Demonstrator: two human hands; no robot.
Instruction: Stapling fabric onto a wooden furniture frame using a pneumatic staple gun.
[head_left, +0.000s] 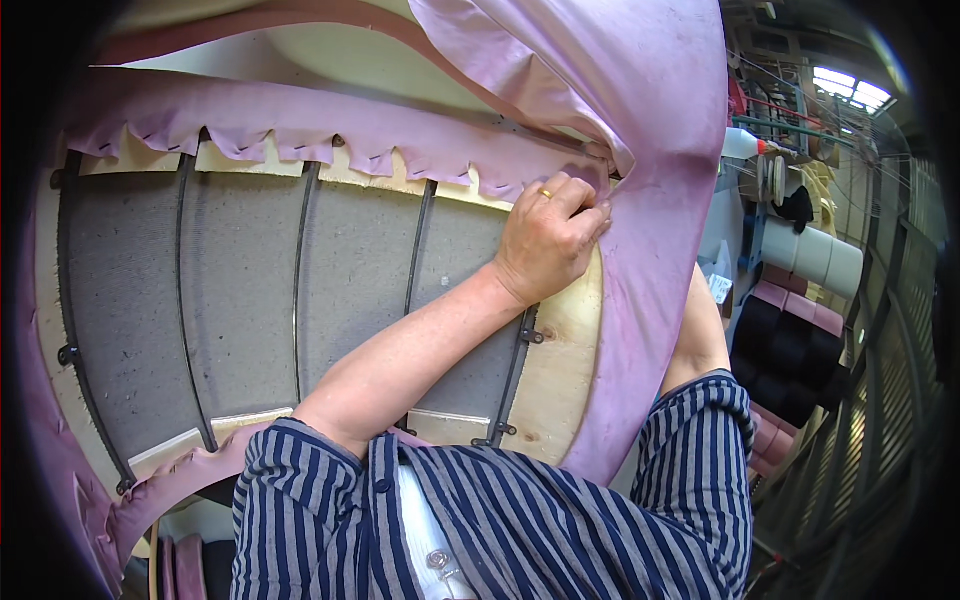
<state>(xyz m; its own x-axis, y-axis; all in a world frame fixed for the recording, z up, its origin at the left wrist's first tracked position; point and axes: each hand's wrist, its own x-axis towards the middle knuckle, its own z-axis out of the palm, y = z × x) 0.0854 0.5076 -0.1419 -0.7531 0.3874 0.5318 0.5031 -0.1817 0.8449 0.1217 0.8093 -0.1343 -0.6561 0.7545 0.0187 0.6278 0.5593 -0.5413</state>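
Head | left hand [555, 235] pinching pink cover [655, 235] | right hand hidden, can't tell | white bottle [739, 144], contents unclear

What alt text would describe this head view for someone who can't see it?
A person's curled left hand touches pink material at the upper right of a wooden frame. Dark rods cross its gray panel; the right hand is hidden by the material.

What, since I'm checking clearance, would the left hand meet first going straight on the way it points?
Probably the draped, smooth pinkish-purple leather-like sheet, which hangs just up and right of the left hand's knuckles; the depth between them is unclear.
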